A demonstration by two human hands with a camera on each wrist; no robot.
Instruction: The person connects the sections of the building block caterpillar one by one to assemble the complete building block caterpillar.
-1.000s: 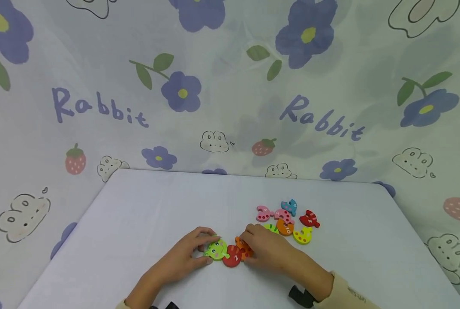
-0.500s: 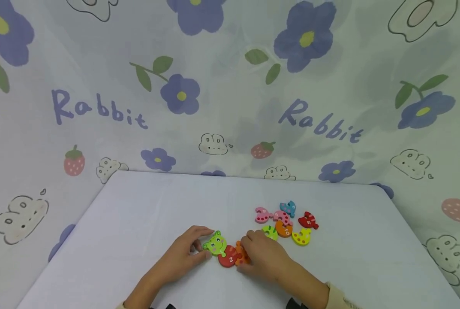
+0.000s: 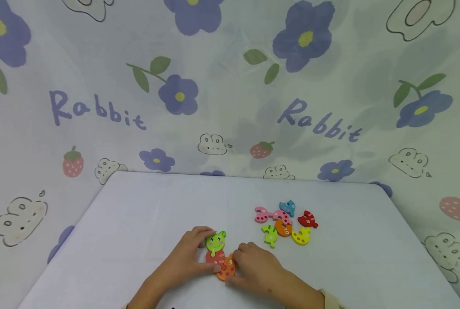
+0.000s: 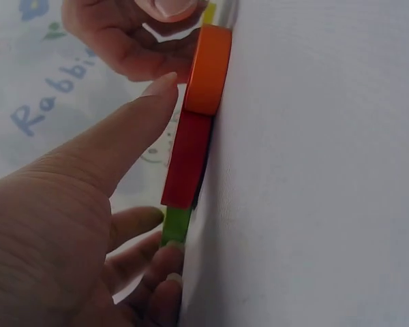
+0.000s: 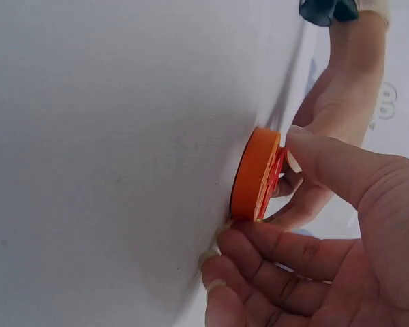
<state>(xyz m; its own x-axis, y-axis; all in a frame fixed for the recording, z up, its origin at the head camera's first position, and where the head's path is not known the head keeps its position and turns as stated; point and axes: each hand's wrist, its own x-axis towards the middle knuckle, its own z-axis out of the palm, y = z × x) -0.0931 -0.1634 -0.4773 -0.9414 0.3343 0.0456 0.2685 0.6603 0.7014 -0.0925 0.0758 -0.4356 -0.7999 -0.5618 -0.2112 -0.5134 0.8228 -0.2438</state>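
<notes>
Three flat puzzle pieces form a joined, bent caterpillar on the white table: a green smiling head (image 3: 215, 242), a red piece (image 3: 214, 256) below it, and an orange dotted piece (image 3: 226, 272) at the lower right. My left hand (image 3: 187, 257) holds the chain from the left, its fingers beside the green head and its thumb over the red piece near the orange joint. My right hand (image 3: 258, 267) pinches the orange piece by its right side. In the right wrist view, the thumb and fingers lie around the orange piece's edge (image 5: 254, 174).
Several loose pieces lie farther back to the right: a green one (image 3: 270, 234), an orange one (image 3: 283, 228), a yellow one (image 3: 301, 236), a red one (image 3: 307, 219), a blue one (image 3: 287, 207) and pink ones (image 3: 262, 214). A patterned cloth (image 3: 222, 86) hangs behind the table (image 3: 168, 206).
The joined pieces have turned clockwise, with the orange end moving left and towards me. My right hand followed it, uncovering the loose green piece; my left thumb has come over the red piece.
</notes>
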